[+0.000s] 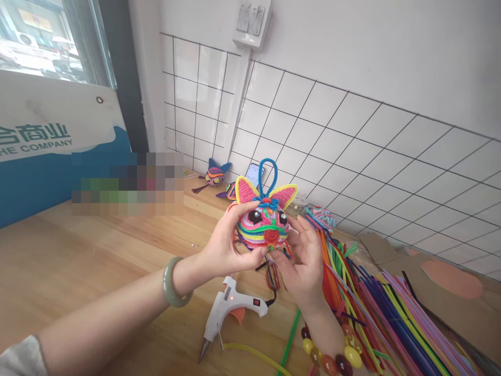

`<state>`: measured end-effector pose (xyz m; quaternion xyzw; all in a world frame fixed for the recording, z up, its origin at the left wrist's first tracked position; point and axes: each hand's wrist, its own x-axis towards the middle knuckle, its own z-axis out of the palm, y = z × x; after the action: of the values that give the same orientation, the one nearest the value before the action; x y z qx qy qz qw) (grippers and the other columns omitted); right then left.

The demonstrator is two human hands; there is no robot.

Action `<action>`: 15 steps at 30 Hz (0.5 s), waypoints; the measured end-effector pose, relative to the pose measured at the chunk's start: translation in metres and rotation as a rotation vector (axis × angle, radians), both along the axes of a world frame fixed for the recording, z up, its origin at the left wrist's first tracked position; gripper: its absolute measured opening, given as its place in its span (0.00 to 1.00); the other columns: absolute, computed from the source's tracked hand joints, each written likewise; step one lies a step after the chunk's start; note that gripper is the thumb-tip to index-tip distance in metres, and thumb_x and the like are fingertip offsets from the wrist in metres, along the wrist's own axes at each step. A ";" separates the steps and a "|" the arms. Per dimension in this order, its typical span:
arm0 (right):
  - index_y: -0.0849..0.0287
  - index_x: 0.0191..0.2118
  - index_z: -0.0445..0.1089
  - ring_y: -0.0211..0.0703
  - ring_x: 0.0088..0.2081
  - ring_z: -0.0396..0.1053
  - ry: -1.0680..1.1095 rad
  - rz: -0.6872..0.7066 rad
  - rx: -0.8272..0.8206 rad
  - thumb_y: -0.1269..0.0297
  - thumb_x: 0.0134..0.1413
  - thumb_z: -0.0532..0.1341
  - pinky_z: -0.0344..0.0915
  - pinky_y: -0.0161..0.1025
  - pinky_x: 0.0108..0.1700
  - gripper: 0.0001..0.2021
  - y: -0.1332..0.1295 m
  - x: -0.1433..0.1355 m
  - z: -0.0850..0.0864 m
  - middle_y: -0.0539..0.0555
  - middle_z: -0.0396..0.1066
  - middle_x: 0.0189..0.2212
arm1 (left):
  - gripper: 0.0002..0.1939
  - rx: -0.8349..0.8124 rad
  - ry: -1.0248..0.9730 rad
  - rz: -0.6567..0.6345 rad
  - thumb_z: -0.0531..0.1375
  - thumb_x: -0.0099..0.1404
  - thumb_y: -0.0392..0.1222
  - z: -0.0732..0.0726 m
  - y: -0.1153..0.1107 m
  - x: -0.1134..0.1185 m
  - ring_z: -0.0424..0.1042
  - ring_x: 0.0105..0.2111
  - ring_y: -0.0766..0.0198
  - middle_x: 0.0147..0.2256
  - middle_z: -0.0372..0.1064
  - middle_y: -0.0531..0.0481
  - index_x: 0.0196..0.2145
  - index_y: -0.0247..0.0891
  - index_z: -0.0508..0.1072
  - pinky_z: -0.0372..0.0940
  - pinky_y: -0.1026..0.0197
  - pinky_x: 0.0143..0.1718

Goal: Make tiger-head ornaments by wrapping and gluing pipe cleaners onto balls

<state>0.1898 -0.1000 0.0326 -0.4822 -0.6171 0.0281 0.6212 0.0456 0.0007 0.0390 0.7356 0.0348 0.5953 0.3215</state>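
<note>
A colourful pipe-cleaner animal head [262,227] with pink ears, black eyes, a red rose-like nose and a blue loop on top is held up above the table. My left hand [230,237] grips it from the left, thumb below and fingers at the top. From the right, my right hand [301,258] closes its fingers on the lower right edge of the head; part of that contact is hidden. Below the hands, a white hot glue gun [230,305] lies with its nozzle toward me and a small light lit.
Bundles of coloured pipe cleaners [376,308] cover the right side, beside brown cardboard [442,308]. Red-handled scissors [273,277] lie behind the glue gun. A finished-looking animal head [214,173] and a phone [254,175] stand near the gridded wall. A yellow strip [254,352] lies in front.
</note>
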 end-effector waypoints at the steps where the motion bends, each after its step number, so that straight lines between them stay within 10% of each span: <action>1: 0.45 0.63 0.56 0.51 0.57 0.68 0.002 0.004 0.000 0.65 0.58 0.66 0.73 0.48 0.53 0.30 0.000 0.000 0.000 0.61 0.63 0.60 | 0.34 -0.002 0.000 0.000 0.67 0.55 0.41 0.000 0.000 0.000 0.71 0.47 0.52 0.49 0.66 0.42 0.58 0.42 0.61 0.66 0.50 0.51; 15: 0.43 0.64 0.55 0.51 0.59 0.67 -0.008 0.007 -0.020 0.66 0.58 0.66 0.72 0.48 0.54 0.31 -0.002 0.001 0.000 0.60 0.62 0.61 | 0.35 -0.030 0.002 -0.033 0.68 0.54 0.40 -0.002 0.001 -0.001 0.70 0.49 0.51 0.51 0.66 0.42 0.58 0.43 0.61 0.65 0.49 0.53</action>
<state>0.1904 -0.1017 0.0325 -0.4861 -0.6211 0.0344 0.6138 0.0450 0.0015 0.0372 0.7318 0.0318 0.5886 0.3420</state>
